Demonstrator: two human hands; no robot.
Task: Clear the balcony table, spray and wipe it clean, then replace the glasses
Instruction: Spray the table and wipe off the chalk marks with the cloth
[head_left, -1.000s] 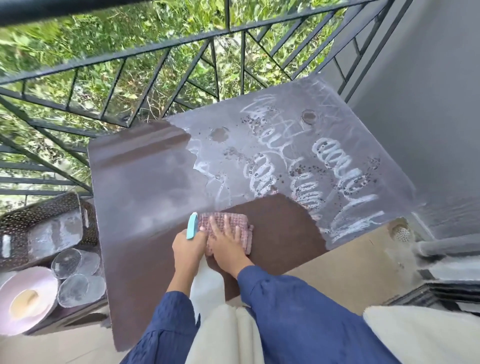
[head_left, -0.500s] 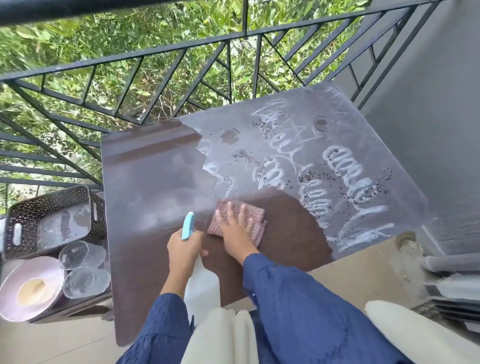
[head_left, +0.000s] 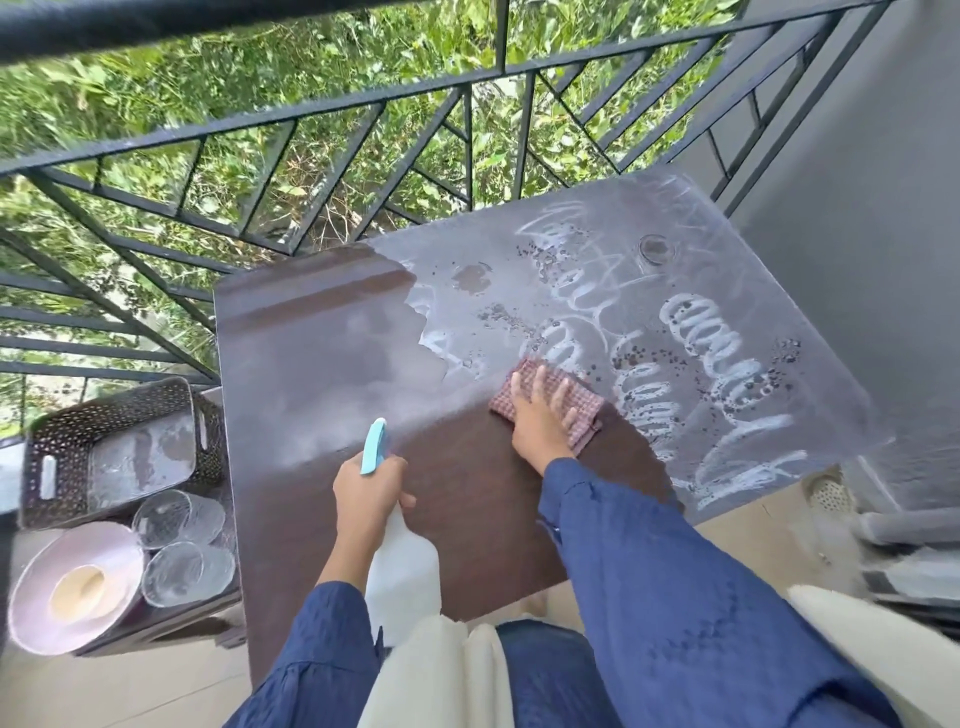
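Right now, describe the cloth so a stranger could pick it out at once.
Find the brown table by the black railing, its far right part streaked with white foam. Where the foam meets the wiped surface, the cloth lies flat under the right hand. It alone is pink and checked; the spray bottle in the left hand is white with a blue trigger.

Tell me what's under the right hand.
A pink checked cloth, pressed flat on the table by the open right hand. The table beneath the cloth is covered, so whether the white foam continues there cannot be seen.
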